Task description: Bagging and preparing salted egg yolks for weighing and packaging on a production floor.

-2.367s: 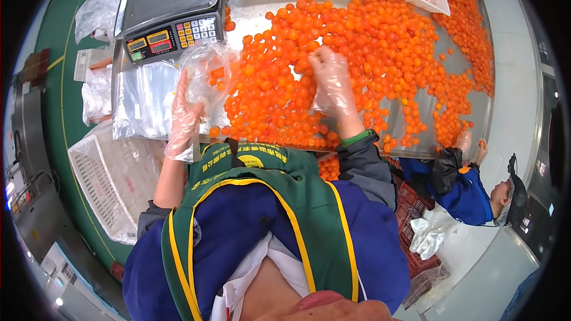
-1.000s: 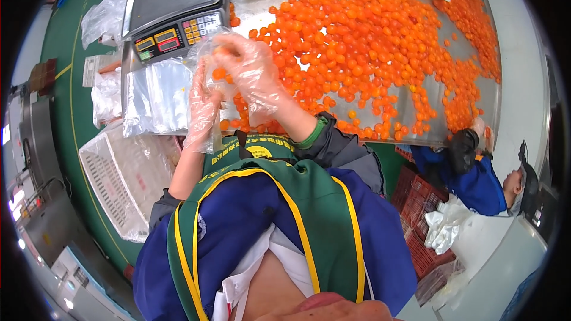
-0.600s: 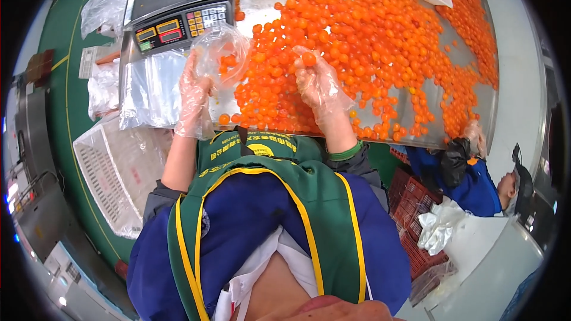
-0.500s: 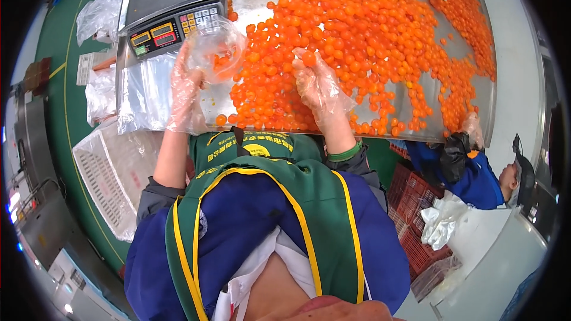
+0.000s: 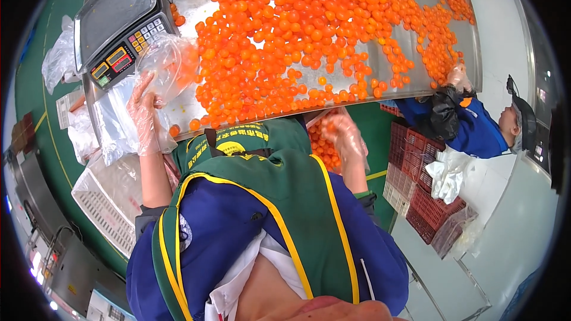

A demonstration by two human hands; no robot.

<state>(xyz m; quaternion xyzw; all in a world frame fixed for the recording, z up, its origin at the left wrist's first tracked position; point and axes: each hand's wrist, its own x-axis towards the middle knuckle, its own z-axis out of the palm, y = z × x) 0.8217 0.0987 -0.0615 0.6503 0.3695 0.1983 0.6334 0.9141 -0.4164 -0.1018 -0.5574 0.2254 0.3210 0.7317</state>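
I have the left hand (image 5: 143,110) gripping the wall of a clear bag (image 5: 169,65), held over the left part of the metal table (image 5: 466,47) with orange showing through its film. The right hand (image 5: 345,134) is down past the near edge, over a container of orange fruit (image 5: 324,153); its fingers are blurred, so I can't tell whether they are loose or closed on a piece. To work this well, I would keep the left pinch light and the bag's mouth spread, facing the loose orange fruit (image 5: 285,30), and handle each piece softly, since such round fruit probably bruises and rolls easily. Edges matter here: the table's near rim lies between the right hand and the loose fruit, so that wrist should rise clear before crossing it. On the left, the scale (image 5: 116,18) crowds the bag, so I'd avoid swinging far that way. Bare metal near the right end gives some room, though a co-worker's hand (image 5: 458,77) is at that near right corner.
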